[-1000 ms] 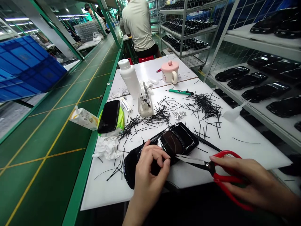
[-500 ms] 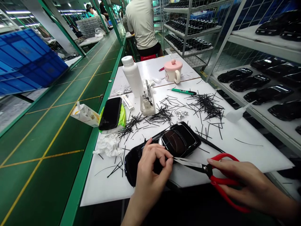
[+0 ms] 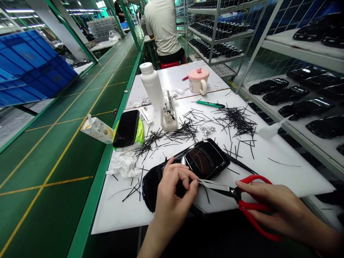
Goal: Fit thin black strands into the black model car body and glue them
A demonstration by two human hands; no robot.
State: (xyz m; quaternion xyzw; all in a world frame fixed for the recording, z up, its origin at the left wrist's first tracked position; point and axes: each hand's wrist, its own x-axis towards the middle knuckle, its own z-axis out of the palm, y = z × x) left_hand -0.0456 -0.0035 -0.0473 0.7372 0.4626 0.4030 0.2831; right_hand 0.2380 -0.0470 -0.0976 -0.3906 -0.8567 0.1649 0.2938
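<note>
A glossy black model car (image 3: 208, 157) lies at an angle near the table's front edge. Over its near side, my left hand (image 3: 174, 190) is closed, thumb and forefinger pinching the end of what looks like a thin black strip, mostly hidden by the fingers. My right hand (image 3: 279, 204) grips red-handled scissors (image 3: 255, 207), their blade tips right at the pinching fingertips. Below the blades hangs or falls a short dark strip piece (image 3: 206, 194). Cut black strips (image 3: 238, 122) are scattered in heaps beyond the car.
Behind the car stand a white bottle (image 3: 152, 86), a lidded mug (image 3: 199, 81) and a clear holder with tools (image 3: 168, 116). A green cutter (image 3: 210, 104), a phone (image 3: 127, 128) and crumpled tissue (image 3: 125, 165) lie around. A conveyor (image 3: 67, 143) runs left; racks of cars (image 3: 295, 95) stand right.
The scissor handles have drawn slightly closer together and shifted a little left. A short dark strip piece now shows beneath the blades. My left hand and the car have hardly moved.
</note>
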